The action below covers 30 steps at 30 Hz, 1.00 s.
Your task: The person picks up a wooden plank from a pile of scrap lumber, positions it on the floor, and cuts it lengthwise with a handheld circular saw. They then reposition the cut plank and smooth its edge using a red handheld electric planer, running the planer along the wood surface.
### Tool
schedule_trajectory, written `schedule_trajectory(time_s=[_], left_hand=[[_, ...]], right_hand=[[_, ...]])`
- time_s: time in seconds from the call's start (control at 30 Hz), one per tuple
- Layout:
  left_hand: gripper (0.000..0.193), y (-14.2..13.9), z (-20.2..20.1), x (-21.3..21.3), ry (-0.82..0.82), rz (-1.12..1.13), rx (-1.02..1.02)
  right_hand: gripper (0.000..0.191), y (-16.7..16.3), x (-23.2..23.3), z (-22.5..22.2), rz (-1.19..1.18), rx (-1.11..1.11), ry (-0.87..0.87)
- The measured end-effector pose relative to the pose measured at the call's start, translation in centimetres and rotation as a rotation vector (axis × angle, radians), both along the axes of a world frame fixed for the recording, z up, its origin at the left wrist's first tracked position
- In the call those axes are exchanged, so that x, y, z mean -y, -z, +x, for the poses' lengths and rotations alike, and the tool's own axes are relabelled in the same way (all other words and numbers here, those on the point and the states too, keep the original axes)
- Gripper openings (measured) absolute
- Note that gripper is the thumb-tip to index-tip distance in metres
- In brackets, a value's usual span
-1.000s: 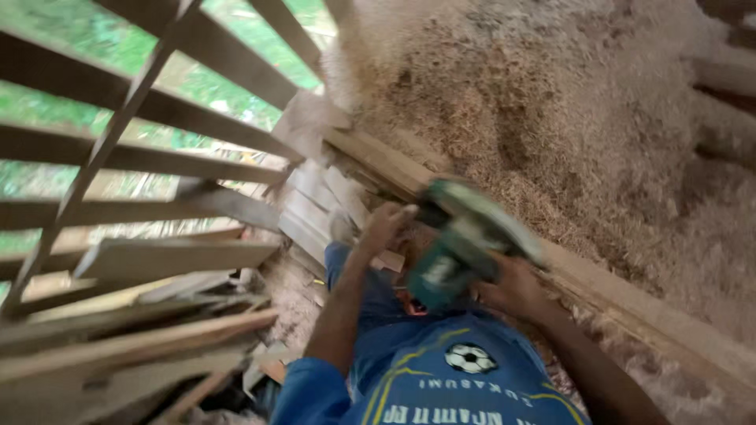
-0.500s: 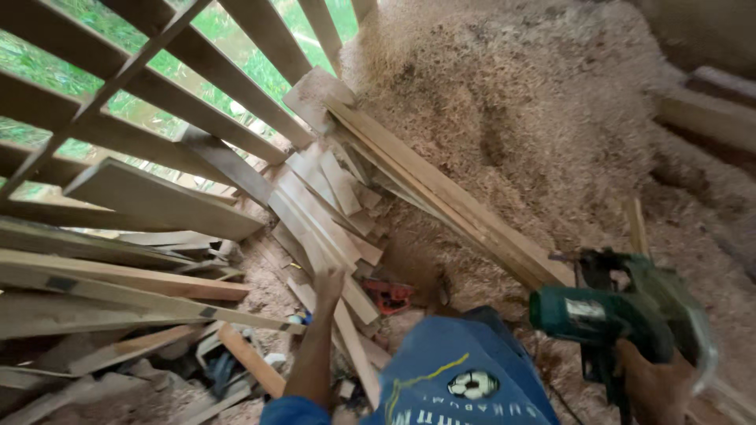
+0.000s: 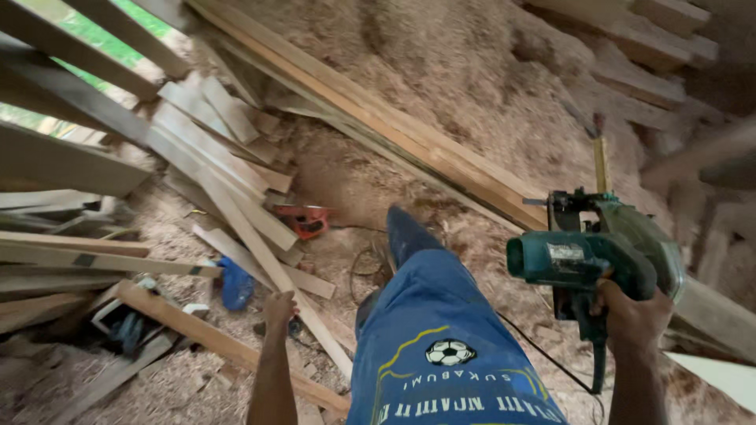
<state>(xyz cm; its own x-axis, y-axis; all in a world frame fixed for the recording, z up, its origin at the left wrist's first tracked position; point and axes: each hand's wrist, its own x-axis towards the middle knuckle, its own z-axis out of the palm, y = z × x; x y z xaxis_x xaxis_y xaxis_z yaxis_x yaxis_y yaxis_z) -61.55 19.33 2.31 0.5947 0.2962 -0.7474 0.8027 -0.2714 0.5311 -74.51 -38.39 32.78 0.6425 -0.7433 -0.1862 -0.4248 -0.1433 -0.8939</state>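
Teal-green handheld circular saw [image 3: 594, 248] sits up off the ground at the right, the right hand [image 3: 630, 315] wrapped tight round its handle, cord hanging loose below so it stays clear of the leg. The left hand [image 3: 279, 308] reaches down onto a thin pale wooden slat [image 3: 268, 260], fingers curled over it, though I can't tell how firmly. Sawdust-covered floor [image 3: 472, 94] is littered with planks at the left; there's more open room upslope.

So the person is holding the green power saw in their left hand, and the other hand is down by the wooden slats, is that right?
Not quite. The head view shows the green power saw gripped in the right hand, not the left. The left hand is the one down by the wooden slats.
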Motion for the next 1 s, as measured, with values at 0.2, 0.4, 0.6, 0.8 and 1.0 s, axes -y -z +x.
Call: schedule_trajectory(time_s=[0.2, 0.4, 0.6, 0.8, 1.0], left_hand=[[0.039, 1.6, -4.5, 5.4, 0.062, -0.059, 0.128], [0.033, 3.8, -5.1, 19.0, 0.352, -0.107, 0.201], [0.04, 1.0, -8.0, 42.5, 0.814, -0.283, 0.505], [0.051, -3.4, -13.0, 61.9, 0.976, -0.441, 0.238], [0.041, -4.6, -14.8, 65.8, 0.523, -0.498, -0.1]], right_hand=[[0.006, 0.2, 3.9, -7.8, 0.007, -0.006, 0.042], [0.013, 3.3, 9.3, -13.9, 0.031, -0.103, 0.121], [0.02, 7.8, 17.8, -19.8, 0.056, -0.371, 0.012], [0.04, 12.2, 26.2, -22.3, -0.148, -0.565, -0.476], [0.034, 15.9, 29.9, -20.0, -0.107, -0.249, -0.878]])
